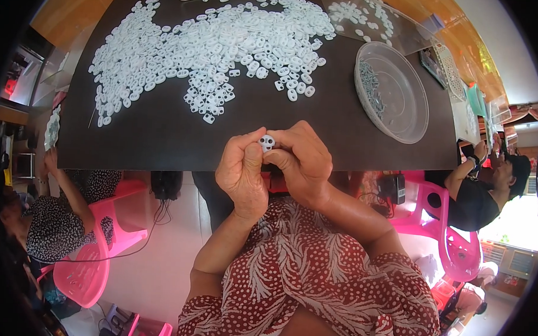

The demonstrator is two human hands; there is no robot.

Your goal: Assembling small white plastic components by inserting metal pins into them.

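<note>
I pinch the piece (267, 142) between my left hand (243, 176) and right hand (305, 160), fingers (283, 161) gripping it from both sides, neither nearer; it's over the bench (154, 143) (long axis unclear).

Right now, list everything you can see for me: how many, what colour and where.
table: one, dark brown, upper centre
loose pieces: too many to count, white, heaped across the table's far side
held piece: at least one, white, over the table's near edge
round tray: one, clear, table's right side
pins: many, grey, in the tray's left part
chairs: at least two, pink, lower left and right
floor: one, pale, below
co-workers: at least two, dark clothes, far left and right
small background items: uncounted, mixed colours, around the rim
patterned garment: one, red and white, bottom centre
left hand: one, bare, holding the piece
right hand: one, bare, holding it too
</note>
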